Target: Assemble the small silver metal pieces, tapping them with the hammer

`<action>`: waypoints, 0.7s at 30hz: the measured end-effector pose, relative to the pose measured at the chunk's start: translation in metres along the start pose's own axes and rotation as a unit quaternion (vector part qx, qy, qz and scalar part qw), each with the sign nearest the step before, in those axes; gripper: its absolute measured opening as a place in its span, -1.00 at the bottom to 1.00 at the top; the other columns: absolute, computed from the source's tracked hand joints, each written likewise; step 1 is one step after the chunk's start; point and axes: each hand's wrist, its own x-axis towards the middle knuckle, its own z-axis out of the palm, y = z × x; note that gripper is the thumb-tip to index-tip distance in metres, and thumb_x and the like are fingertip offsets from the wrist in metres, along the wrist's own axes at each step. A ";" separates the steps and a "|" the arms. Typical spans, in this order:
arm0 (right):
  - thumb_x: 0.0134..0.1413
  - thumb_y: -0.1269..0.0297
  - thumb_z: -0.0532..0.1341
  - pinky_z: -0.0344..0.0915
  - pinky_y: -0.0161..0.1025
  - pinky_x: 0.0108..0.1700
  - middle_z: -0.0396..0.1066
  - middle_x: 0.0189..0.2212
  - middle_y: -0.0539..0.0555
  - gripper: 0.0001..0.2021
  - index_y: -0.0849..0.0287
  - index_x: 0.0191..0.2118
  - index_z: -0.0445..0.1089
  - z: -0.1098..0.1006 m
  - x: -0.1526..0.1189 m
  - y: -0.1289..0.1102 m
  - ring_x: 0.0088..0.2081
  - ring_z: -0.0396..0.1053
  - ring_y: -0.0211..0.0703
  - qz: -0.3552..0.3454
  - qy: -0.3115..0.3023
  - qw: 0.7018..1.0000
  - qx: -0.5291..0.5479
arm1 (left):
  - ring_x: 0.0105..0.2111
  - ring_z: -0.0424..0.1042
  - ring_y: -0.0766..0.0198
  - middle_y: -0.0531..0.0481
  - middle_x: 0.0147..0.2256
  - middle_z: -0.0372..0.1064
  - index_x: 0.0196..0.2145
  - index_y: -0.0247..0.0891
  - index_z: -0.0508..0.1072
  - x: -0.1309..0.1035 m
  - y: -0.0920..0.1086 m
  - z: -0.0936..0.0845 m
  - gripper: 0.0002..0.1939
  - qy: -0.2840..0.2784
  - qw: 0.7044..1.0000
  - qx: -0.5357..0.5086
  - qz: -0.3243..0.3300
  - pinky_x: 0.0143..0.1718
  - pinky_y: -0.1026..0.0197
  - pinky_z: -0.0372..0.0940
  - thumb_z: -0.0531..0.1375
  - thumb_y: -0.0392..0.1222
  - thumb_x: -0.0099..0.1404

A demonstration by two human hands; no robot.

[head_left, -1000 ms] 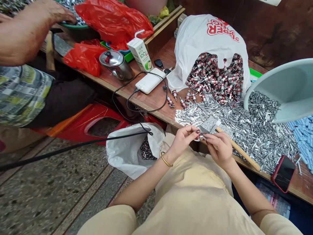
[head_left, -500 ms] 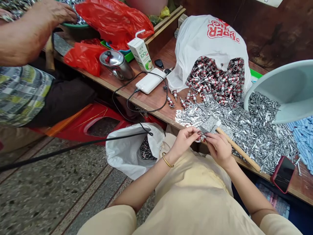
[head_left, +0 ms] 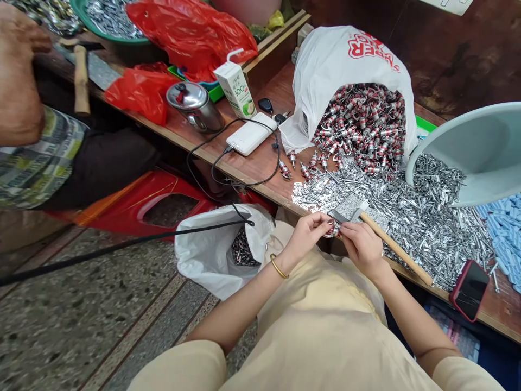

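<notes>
Close together at the table's front edge, my left hand point(head_left: 306, 233) and my right hand point(head_left: 363, 243) are both closed in a pinch on one small red-and-silver metal fitting point(head_left: 334, 230). My fingers cover much of it. Just beyond them are a flat grey metal block point(head_left: 344, 208) and a hammer, whose wooden handle point(head_left: 396, 250) slants past my right hand. A pile of loose silver pins and plates point(head_left: 427, 228) spreads behind. Similar red-and-silver fittings point(head_left: 362, 127) spill from a white plastic bag point(head_left: 321, 60).
A grey-green tub point(head_left: 488, 152) lies tipped at right, near blue pieces point(head_left: 507, 233) and a phone point(head_left: 470, 290). Leftward are a power bank point(head_left: 251, 134), metal mug point(head_left: 195, 106) and drink carton point(head_left: 235, 89). An open white sack point(head_left: 203, 260) stands below. A co-worker's arm point(head_left: 18, 81) is at far left.
The co-worker's arm has drawn back left, uncovering a hammer and the green basin. The white bag's mouth has opened wider over the fittings. My hands have barely moved.
</notes>
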 end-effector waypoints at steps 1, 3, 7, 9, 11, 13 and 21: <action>0.28 0.52 0.17 0.48 -0.12 -0.15 0.57 -0.19 0.18 -0.74 0.15 0.03 0.38 0.000 -0.001 0.000 -0.18 0.53 -0.08 -0.001 -0.006 1.000 0.002 | -0.43 0.34 0.34 0.05 -0.47 0.36 -0.37 -0.33 0.50 0.000 -0.001 -0.001 -0.66 -0.001 1.000 0.003 0.002 -0.33 0.28 0.29 0.37 0.05 0.19; 0.28 0.53 0.17 0.48 -0.12 -0.14 0.57 -0.18 0.18 -0.74 0.15 0.03 0.38 0.001 -0.002 0.001 -0.17 0.52 -0.09 0.000 -0.018 1.000 0.007 | -0.43 0.34 0.34 0.04 -0.47 0.36 -0.36 -0.33 0.50 0.000 -0.002 -0.002 -0.66 0.000 1.000 0.007 0.004 -0.34 0.28 0.28 0.37 0.05 0.19; 0.29 0.51 0.16 0.48 -0.13 -0.13 0.58 -0.17 0.18 -0.74 0.14 0.03 0.41 0.003 -0.004 0.000 -0.16 0.54 -0.09 0.009 -0.036 0.999 0.013 | -0.43 0.34 0.34 0.05 -0.47 0.37 -0.36 -0.33 0.50 0.000 -0.005 -0.005 -0.67 0.006 1.000 0.009 0.000 -0.34 0.29 0.27 0.37 0.03 0.20; 0.29 0.52 0.15 0.48 -0.14 -0.14 0.58 -0.17 0.19 -0.74 0.15 0.02 0.42 0.004 -0.004 0.000 -0.15 0.54 -0.08 0.012 -0.040 0.999 0.018 | -0.42 0.34 0.34 0.04 -0.47 0.38 -0.36 -0.34 0.50 -0.001 -0.007 -0.006 -0.66 0.008 1.000 0.010 -0.001 -0.34 0.28 0.27 0.37 0.04 0.20; 0.29 0.51 0.15 0.48 -0.14 -0.14 0.58 -0.17 0.19 -0.74 0.15 0.03 0.42 0.006 -0.004 0.000 -0.16 0.54 -0.08 0.015 -0.042 0.999 0.021 | -0.42 0.35 0.33 0.03 -0.46 0.38 -0.37 -0.34 0.50 -0.001 -0.009 -0.008 -0.65 0.010 1.000 0.011 -0.003 -0.33 0.28 0.27 0.36 0.05 0.20; 0.31 0.49 0.13 0.48 -0.13 -0.14 0.58 -0.17 0.18 -0.74 0.14 0.04 0.42 0.007 -0.004 -0.001 -0.16 0.54 -0.08 0.020 -0.045 0.999 0.021 | -0.41 0.36 0.32 0.03 -0.46 0.38 -0.37 -0.34 0.50 -0.002 -0.010 -0.009 -0.65 0.014 1.000 0.011 -0.004 -0.33 0.27 0.28 0.36 0.06 0.19; 0.31 0.50 0.12 0.47 -0.15 -0.15 0.57 -0.19 0.17 -0.78 0.15 -0.02 0.41 0.010 -0.003 -0.004 -0.18 0.53 -0.09 0.029 -0.054 0.998 0.018 | -0.43 0.35 0.34 0.04 -0.47 0.38 -0.38 -0.34 0.50 -0.002 -0.013 -0.011 -0.63 0.016 1.000 -0.001 -0.011 -0.33 0.29 0.28 0.38 0.07 0.17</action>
